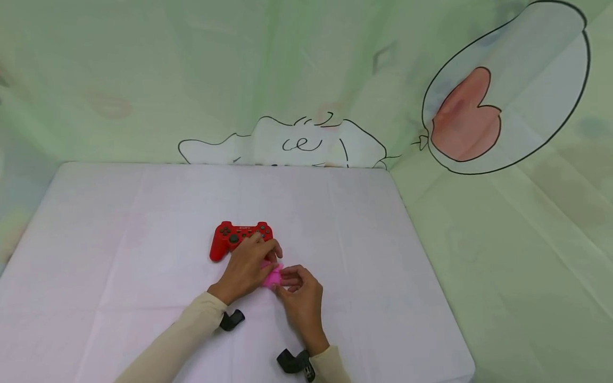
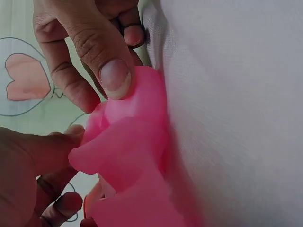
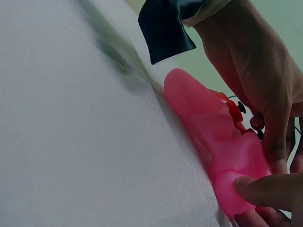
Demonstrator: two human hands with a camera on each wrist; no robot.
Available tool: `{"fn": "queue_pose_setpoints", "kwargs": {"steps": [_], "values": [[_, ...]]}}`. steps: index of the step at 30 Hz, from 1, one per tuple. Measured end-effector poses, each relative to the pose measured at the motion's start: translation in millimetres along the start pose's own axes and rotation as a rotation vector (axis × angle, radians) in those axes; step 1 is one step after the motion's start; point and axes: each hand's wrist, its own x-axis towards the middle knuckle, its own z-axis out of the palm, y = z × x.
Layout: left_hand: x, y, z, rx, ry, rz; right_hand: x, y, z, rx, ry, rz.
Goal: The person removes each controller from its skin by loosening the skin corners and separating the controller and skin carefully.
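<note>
A soft, translucent pink silicone cover (image 1: 272, 277), folded and crumpled, is held low over the white table between both hands. My right hand (image 1: 306, 306) pinches its near right end, with the thumb (image 3: 265, 191) pressed on the rounded pink lobe in the right wrist view. My left hand (image 1: 244, 271) holds its other edge between thumb and fingers; in the left wrist view the left thumb (image 2: 42, 151) meets the pink rim. Just behind lies a red game controller (image 1: 221, 243), face up, its right half partly hidden by my left hand.
A white cloth covers the table (image 1: 143, 213). Black wrist camera mounts (image 1: 233, 320) sit at both wrists. Pale green drapes (image 1: 215, 64) with line drawings and a heart balloon (image 1: 466, 114) hang behind and to the right.
</note>
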Motion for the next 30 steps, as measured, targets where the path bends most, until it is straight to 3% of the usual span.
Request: {"fn": "queue_pose_setpoints", "kwargs": {"steps": [10,14,22,30], "values": [[-1.7,7.6,-5.2,0.057,-0.078,0.019,-3,-3,-2,0.013,0.034,0.022],[-2.2,6.7,-3.0,0.075,-0.061,0.022,-3,-2,-2,0.014,0.024,0.031],[-0.9,4.6,1.4,0.002,-0.025,-0.047,-7,2,-6,0.043,0.035,0.01],[0.1,4.9,-0.3,-0.038,-0.071,-0.078,-11,1,-13,0.028,0.026,-0.006]]}}
